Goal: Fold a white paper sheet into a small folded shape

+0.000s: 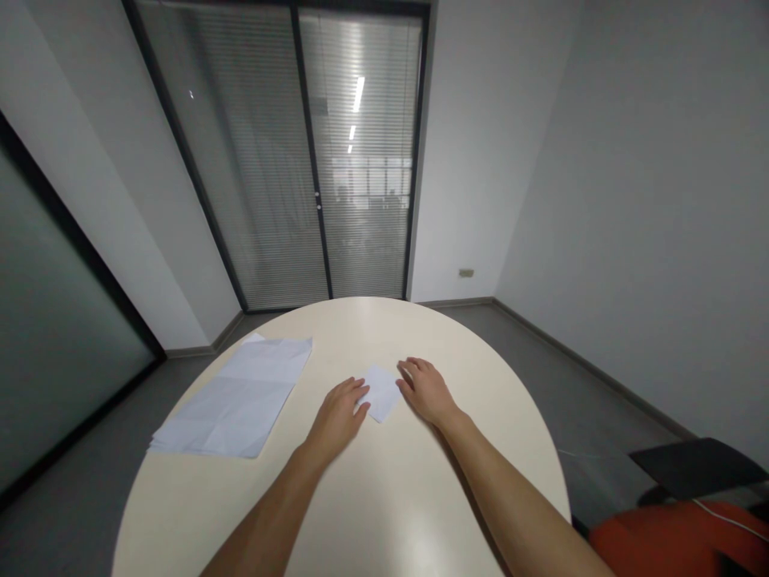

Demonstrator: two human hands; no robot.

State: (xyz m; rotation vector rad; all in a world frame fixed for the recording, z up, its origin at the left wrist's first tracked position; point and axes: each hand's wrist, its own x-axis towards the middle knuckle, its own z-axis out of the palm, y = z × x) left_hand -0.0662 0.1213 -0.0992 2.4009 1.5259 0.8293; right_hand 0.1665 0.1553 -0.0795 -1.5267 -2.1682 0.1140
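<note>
A small white piece of paper (380,394), turned cornerwise like a diamond, lies flat on the round cream table (384,497). At its left corner rests my left hand (340,413), fingers apart and fingertips over the paper's edge. My right hand (428,389) is at the opposite corner, its fingers slightly bent and spread, with the thumb near or touching the paper's edge. Neither hand grips the paper. Whether the right fingertips press on it, I cannot tell.
A stack of large creased white sheets (246,397) lies along the table's left side. At the lower right stand an orange-red chair seat (673,541) and a black flat panel (700,466). Beyond the table are glass doors with blinds (270,184) and a wall socket (466,273).
</note>
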